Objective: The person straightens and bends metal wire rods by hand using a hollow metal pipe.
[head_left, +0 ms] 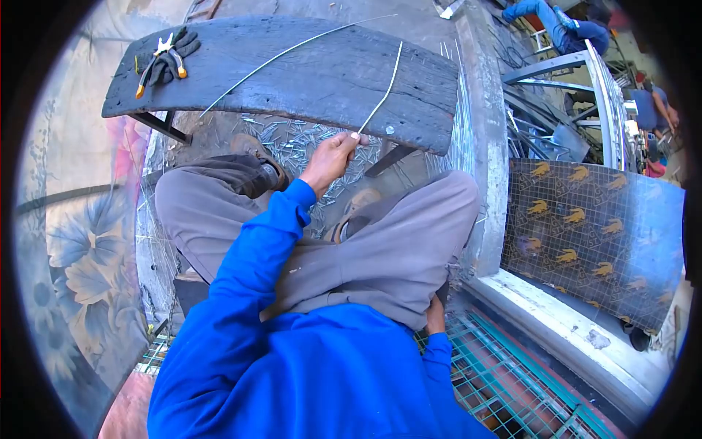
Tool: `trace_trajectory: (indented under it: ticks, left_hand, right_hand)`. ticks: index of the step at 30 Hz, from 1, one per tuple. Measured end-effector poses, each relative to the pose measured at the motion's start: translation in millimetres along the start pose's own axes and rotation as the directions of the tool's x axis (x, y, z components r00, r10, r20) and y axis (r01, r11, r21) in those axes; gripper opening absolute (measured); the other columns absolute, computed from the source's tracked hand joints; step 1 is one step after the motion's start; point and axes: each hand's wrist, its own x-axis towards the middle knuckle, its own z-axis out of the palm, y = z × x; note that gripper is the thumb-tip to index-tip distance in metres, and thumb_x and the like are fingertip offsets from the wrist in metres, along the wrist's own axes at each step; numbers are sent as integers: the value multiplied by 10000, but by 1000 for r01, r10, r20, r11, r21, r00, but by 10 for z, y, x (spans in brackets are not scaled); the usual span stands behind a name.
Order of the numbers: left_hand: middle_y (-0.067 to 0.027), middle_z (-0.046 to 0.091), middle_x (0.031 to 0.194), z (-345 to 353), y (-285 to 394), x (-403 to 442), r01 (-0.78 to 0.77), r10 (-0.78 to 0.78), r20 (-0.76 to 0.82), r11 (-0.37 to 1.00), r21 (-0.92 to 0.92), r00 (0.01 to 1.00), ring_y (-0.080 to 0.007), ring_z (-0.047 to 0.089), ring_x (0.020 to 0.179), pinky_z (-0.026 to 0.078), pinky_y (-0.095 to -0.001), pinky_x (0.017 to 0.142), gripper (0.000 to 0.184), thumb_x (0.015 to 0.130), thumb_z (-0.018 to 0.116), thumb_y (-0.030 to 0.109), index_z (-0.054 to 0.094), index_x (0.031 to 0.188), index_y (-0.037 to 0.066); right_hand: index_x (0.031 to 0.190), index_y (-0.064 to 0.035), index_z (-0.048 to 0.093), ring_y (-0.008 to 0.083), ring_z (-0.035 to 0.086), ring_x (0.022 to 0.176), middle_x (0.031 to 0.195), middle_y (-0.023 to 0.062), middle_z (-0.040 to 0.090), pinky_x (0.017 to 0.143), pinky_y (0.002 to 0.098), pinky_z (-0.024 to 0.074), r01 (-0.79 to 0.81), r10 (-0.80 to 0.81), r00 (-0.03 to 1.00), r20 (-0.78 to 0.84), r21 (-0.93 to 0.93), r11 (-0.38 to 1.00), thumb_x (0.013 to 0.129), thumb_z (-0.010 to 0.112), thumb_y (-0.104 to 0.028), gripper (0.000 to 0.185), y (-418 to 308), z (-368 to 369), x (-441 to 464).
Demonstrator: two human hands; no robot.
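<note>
My left hand (333, 159) is closed on the near end of a thin, bent metal wire (388, 89), just off the near edge of a dark wooden bench (329, 80). The wire slants up and away over the bench top, with a bend partway along it. Beside my right thigh, my right hand (436, 316) hangs low; its fingers are hidden behind the leg. A second, longer curved wire (281, 55) lies across the bench. Pliers with orange-tipped handles (167, 48) rest on dark gloves (186, 45) at the bench's left end.
Many short cut metal pieces (289, 139) litter the floor under the bench. Long thin rods (463, 124) stand at its right end. A patterned sheet (578, 219) and a metal frame (603, 102) are to the right. Two other people (563, 29) are farther off. Floral cloth (91, 241) hangs left.
</note>
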Motion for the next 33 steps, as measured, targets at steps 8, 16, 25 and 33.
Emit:
trace_trajectory:
  ticks: [8,16,25,33]
  left_hand:
    - [79,319,664,-26,-23,100,-16,16,-1,999,-47,1000,-36,266,533,211,-223,462,307,1043,462,320,627,1134,78]
    - [-7,476,747,109,845,181,-446,476,-60,855,266,877,-105,429,680,386,-301,630,367,1025,470,349,665,1071,41]
    - [94,277,565,278,996,-281,-153,150,91,988,27,985,-25,234,425,164,-225,390,251,1042,449,331,594,1059,127]
    - [79,297,564,-201,156,-395,33,-33,3,988,-152,999,-39,234,409,195,-227,367,249,1039,447,334,577,1037,122]
  right_hand:
    - [1348,-55,508,462,548,1177,1242,279,601,943,468,453,9,-15,998,-59,-101,995,935,552,-333,500,95,47,201]
    - [1235,-18,515,492,588,986,1034,306,627,840,508,448,99,-65,943,-327,90,991,988,500,-335,402,318,208,197]
    - [949,-43,564,249,600,654,692,97,580,643,395,472,-6,163,842,-515,294,956,1006,492,-386,355,-407,-160,128]
    - [1113,-54,587,109,565,579,732,49,575,473,279,453,78,88,940,-329,461,884,983,593,-294,273,-1257,-681,62]
